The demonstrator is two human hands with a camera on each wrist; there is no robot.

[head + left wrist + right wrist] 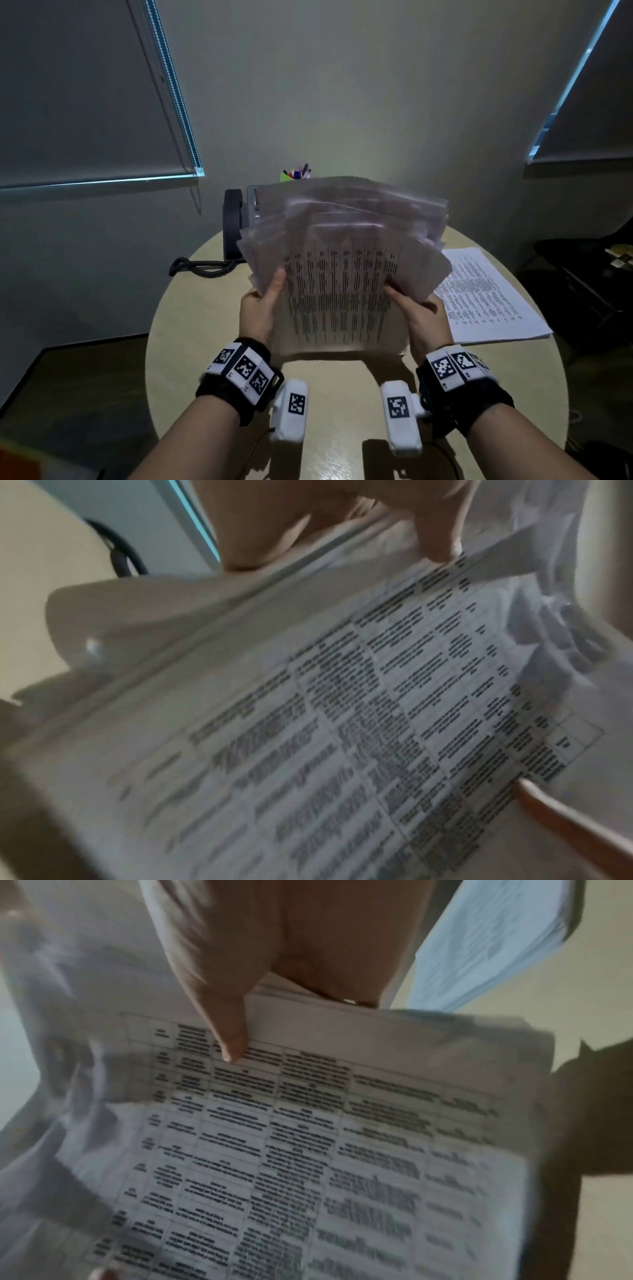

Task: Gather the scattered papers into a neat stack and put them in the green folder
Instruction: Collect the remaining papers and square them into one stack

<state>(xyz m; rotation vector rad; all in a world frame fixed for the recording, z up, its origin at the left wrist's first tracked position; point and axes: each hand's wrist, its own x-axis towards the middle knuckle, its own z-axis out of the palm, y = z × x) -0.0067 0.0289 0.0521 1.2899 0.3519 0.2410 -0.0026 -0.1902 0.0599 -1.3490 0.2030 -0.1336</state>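
1. Held above the round table (191, 329), near its middle: a fanned bundle of papers (342, 274), lifted clear of the tabletop.
2. Gripping the bundle's left edge: the left hand (258, 310), thumb on top.
3. Gripping the right edge: the right hand (423, 320), thumb on top.
4. Lying flat on the table to the right of the bundle: a loose printed sheet pile (489, 301).
5. Behind the bundle, at the table's far left edge: a desk phone (234, 222), cord trailing left.
6. Behind the bundle's top edge: a pen holder (297, 172), mostly hidden.
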